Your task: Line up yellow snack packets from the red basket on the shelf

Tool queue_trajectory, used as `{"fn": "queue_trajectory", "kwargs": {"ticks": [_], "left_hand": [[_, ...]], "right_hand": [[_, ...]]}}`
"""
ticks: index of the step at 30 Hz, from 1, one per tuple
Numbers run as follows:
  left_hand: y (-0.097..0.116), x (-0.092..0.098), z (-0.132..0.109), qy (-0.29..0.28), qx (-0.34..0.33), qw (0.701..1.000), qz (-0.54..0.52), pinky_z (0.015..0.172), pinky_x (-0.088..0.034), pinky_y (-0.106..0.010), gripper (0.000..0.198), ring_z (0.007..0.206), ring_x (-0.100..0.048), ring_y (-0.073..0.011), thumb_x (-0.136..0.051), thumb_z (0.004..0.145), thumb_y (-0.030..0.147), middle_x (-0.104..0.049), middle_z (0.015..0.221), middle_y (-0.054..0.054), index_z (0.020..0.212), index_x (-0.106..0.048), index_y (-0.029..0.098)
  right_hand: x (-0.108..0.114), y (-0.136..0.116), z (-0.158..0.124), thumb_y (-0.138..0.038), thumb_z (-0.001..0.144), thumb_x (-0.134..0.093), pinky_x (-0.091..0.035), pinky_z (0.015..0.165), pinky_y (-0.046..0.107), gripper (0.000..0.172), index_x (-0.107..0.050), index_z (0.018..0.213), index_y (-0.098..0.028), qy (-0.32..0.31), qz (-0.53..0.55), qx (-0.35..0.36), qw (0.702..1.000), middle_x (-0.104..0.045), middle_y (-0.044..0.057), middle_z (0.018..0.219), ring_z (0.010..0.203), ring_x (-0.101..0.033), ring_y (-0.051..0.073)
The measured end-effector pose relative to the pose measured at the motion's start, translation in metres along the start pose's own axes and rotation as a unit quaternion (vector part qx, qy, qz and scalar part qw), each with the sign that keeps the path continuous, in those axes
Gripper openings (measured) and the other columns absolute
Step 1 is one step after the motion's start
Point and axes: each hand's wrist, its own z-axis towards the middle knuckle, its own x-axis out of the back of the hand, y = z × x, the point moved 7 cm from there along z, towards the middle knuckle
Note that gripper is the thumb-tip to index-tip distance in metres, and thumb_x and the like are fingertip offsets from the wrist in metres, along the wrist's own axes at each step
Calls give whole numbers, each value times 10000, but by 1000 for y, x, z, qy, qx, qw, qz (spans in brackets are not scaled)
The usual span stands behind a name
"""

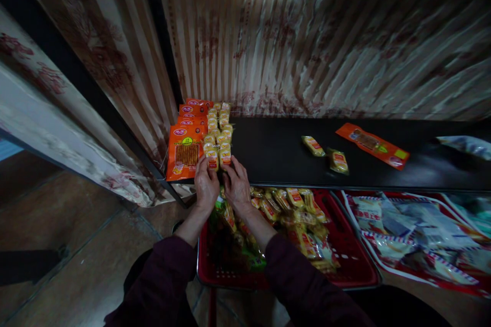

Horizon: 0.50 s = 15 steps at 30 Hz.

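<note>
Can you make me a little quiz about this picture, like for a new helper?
1. True or false: the orange row stands left of the yellow row.
2. How many loose yellow packs lie on the shelf, away from that row?
3. Where are the left hand and right hand?
A) on the curtain
B) at the front of the yellow row
C) on the basket's rim

Key: 1. True. 2. Two. 3. B.
</note>
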Motion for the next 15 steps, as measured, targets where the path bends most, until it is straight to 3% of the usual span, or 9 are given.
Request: {"fn": "queue_trajectory", "kwargs": {"ticks": [5, 15], "left_hand": [[-4, -1, 4, 5, 11, 1000, -5, 1019, -412, -407, 380, 1163, -535, -215, -428, 778, 57, -604, 1183, -135, 1120, -562, 154], [-4, 0, 9, 25, 18, 999, -14, 1021, -410, -387, 390, 1178, -528, -213, -473, 801, 125, -590, 1226, -129, 1184, -535, 164]], "right_hand": [[-1, 1, 1, -176, 872, -418, -397, 1039, 458, 360, -546, 1207, -141, 0, 11, -10, 1000, -457, 154, 1365, 1256, -417, 243], [-2, 9, 15, -283, 871, -433, -409, 996, 470, 578, -310, 1402, -92, 6, 6, -67, 998, -534, 171, 1282, 1172, -462, 276]]}}
